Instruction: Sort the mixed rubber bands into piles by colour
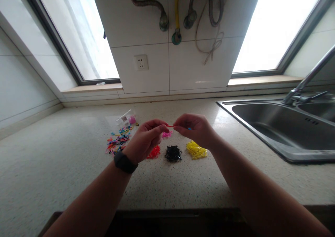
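Note:
A small red rubber band (pixel 170 126) is stretched between my two hands, above the counter. My left hand (pixel 149 137), with a black watch on its wrist, pinches one end between thumb and fingers. The other end is pinched by my right hand (pixel 195 129). Beneath them lie sorted piles of small bands: red bands (pixel 154 152), partly behind my left hand, black bands (pixel 173 153), yellow bands (pixel 195 150) and pink bands (pixel 166 134). A bit of blue shows behind my right fingers. Left of my left hand spreads a mixed-colour pile (pixel 118 141).
A clear plastic bag (pixel 126 117) with something pink lies behind the mixed pile. The speckled counter (pixel 78 167) runs up to a tiled wall with a socket (pixel 141 62) and hoses. At the right are a steel sink (pixel 274 125) and a faucet (pixel 309 78).

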The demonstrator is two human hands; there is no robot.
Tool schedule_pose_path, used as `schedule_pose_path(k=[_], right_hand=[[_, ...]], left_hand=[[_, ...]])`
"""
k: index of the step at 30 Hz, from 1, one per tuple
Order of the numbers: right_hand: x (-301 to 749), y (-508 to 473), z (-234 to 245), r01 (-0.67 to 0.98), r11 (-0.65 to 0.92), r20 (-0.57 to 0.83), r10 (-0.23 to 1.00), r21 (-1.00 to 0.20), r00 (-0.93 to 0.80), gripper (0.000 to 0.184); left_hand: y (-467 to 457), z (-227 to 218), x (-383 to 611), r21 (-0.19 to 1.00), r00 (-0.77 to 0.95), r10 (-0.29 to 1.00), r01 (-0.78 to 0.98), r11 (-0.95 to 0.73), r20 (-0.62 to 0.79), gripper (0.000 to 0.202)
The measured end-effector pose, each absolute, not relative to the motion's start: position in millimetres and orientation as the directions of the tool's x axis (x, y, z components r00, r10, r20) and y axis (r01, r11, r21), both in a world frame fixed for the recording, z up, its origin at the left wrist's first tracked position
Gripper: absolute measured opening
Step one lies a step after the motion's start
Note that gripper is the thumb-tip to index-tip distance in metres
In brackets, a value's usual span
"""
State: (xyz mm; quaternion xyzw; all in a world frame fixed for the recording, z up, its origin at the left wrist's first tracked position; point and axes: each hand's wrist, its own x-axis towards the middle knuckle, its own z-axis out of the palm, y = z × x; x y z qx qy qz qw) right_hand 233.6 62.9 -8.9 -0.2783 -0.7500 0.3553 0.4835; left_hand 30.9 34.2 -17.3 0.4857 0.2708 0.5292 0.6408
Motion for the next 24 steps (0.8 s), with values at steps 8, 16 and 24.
schedule_pose_path(k=[8,16,24], right_hand=[[233.1,62.5,-8.7,0.048,0.578,0.524,0.769,-0.815,-0.366,0.020],[233.8,60.0,-6.6,0.032,0.585,0.534,0.760,-0.811,-0.370,0.017],[234.0,60.9,-7.4,0.032,0.594,0.538,0.750,-0.804,-0.385,0.015]], left_hand=[[33.5,-16.0,31.3,0.923,0.275,0.948,-0.383,-0.046,0.161,0.018],[33.9,-16.6,30.1,0.917,0.282,0.945,-0.397,-0.041,0.164,0.016],[34.9,-14.3,26.4,0.940,0.303,0.936,-0.332,-0.075,0.181,0.015]])
